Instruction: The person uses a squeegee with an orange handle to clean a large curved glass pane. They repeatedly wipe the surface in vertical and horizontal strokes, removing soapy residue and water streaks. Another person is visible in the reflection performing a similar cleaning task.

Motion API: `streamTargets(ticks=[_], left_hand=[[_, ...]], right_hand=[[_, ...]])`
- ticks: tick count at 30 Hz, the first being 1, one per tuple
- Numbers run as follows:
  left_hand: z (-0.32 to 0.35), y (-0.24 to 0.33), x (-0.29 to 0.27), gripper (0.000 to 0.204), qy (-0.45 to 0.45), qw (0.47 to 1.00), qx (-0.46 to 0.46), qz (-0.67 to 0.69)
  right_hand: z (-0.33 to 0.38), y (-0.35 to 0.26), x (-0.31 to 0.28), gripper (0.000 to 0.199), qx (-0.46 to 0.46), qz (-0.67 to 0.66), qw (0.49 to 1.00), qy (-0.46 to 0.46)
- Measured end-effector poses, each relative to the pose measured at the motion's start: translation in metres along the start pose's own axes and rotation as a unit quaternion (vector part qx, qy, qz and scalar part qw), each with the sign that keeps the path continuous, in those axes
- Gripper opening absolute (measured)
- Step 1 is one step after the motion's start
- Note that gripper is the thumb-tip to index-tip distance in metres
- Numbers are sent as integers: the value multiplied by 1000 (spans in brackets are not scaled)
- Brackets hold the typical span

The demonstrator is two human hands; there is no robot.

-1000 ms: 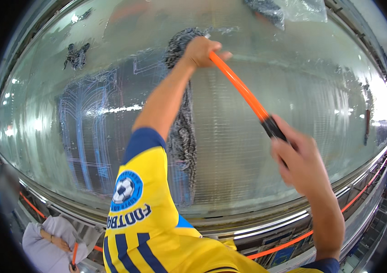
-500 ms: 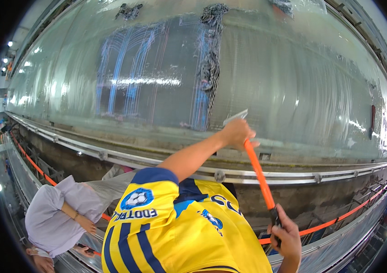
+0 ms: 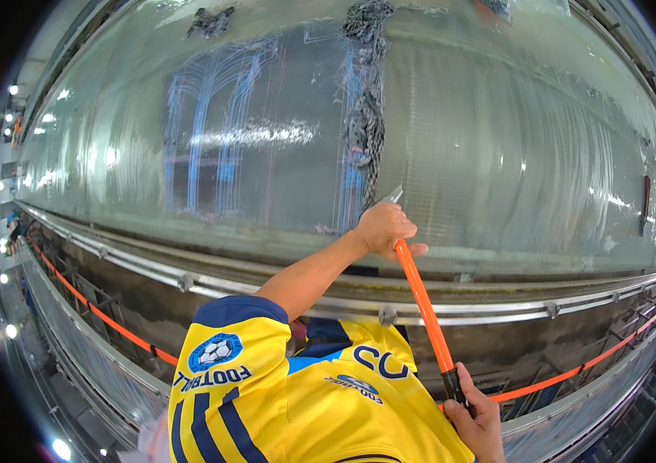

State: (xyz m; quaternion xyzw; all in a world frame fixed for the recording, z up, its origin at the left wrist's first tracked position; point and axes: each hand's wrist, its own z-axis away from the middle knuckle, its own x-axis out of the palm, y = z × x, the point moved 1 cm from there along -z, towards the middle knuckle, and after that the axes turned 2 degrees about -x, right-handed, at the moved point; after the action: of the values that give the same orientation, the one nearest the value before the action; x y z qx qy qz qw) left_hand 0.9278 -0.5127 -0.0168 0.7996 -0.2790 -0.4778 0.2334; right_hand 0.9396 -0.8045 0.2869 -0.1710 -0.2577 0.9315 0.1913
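My left hand (image 3: 387, 229) is wrapped round the upper end of a long-handled scraper with an orange pole (image 3: 422, 305). Its metal blade (image 3: 394, 194) pokes out just past my knuckles, at the lower end of a ragged strip of grey scraped-up residue (image 3: 365, 127). Lower right, my right hand (image 3: 476, 419) grips the black end of the same pole. Under the blade spreads a wet, greenish, glossy surface (image 3: 482, 147). Left of the grey strip, a darker rectangular patch (image 3: 297, 100) carries blue and pink streaks. Whether the blade touches the surface is hard to tell.
A metal rail (image 3: 482, 314) runs across between me and the wet surface, with a recess below it. An orange band (image 3: 559, 386) follows the nearer side. More grey residue (image 3: 211, 23) lies at the far left, and a dark reddish thin object (image 3: 645, 202) at the right.
My left hand and the blade have shifted left, closer to the grey strip. My right hand has moved slightly down and left. The person in pale clothing at the lower left is mostly out of view.
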Motion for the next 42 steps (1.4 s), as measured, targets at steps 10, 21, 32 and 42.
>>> streamTargets(ticks=[10, 21, 32, 42], left_hand=[[-175, -179, -58, 65, 14, 998, -8, -57], [-270, -264, -67, 62, -23, 989, 26, -142], [13, 33, 14, 61, -17, 999, -44, -26], [38, 28, -10, 60, 12, 1000, -16, 16]], right_hand=[[-161, -169, -53, 61, 6, -79, 996, 49], [-231, -199, -62, 60, -65, -167, 982, 56], [16, 21, -13, 64, 53, -96, 994, 31], [28, 8, 31, 59, -23, 0, 999, 29]])
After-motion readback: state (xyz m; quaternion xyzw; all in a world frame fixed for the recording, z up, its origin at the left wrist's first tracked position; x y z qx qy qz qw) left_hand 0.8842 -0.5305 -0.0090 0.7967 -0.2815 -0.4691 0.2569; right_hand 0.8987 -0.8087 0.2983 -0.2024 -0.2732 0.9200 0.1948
